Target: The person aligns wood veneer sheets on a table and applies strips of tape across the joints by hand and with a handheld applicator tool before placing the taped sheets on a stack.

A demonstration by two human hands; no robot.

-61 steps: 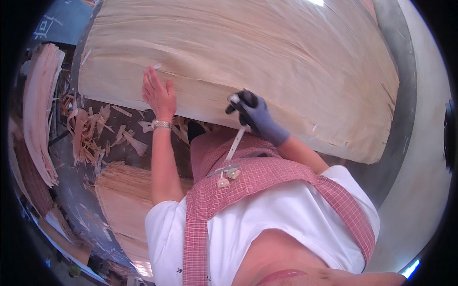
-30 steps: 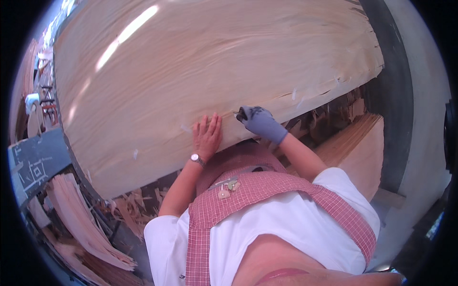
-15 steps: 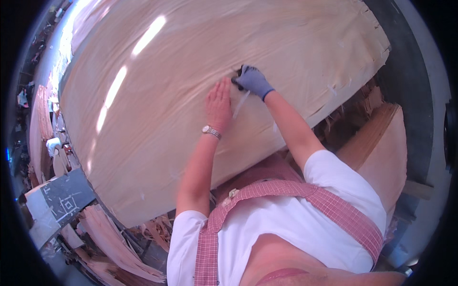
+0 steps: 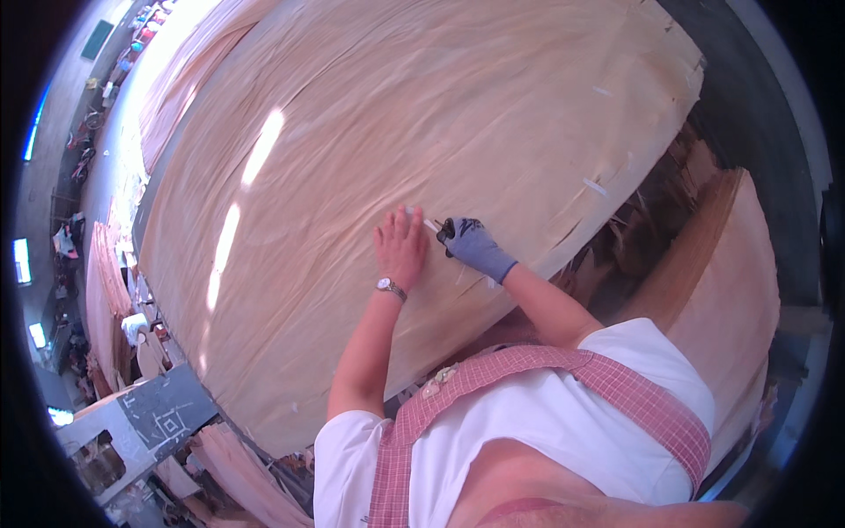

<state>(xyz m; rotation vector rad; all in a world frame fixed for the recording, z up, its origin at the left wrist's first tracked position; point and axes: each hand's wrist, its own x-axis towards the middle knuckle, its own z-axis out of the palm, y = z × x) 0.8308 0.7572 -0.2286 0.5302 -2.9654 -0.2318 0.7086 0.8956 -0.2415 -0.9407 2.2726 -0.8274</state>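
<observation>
A wide, pale wood veneer sheet (image 4: 352, 132) with wrinkles lies spread out before me. My left hand (image 4: 401, 250), bare and with a watch on the wrist, rests flat on it with the fingers extended. Just to its right is my right hand (image 4: 473, 245), in a grey-blue glove with dark-coated fingers. It is closed around a small black tool (image 4: 446, 232), mostly hidden by the fingers. A short white strip (image 4: 431, 225) shows between the tool and my left fingers. Another white strip (image 4: 595, 187) lies near the sheet's right edge.
At right leans a stack of veneer sheets (image 4: 722, 273). A grey board with white chalk-like marks (image 4: 167, 415) stands at lower left, beside long veneer scraps (image 4: 238, 466). Bright light streaks (image 4: 224, 255) cross the sheet's left side.
Both hands have come closer to my body over the sheet, still side by side. The right keeps its grip on the black tool. My view has also shifted, showing more of the left background.
</observation>
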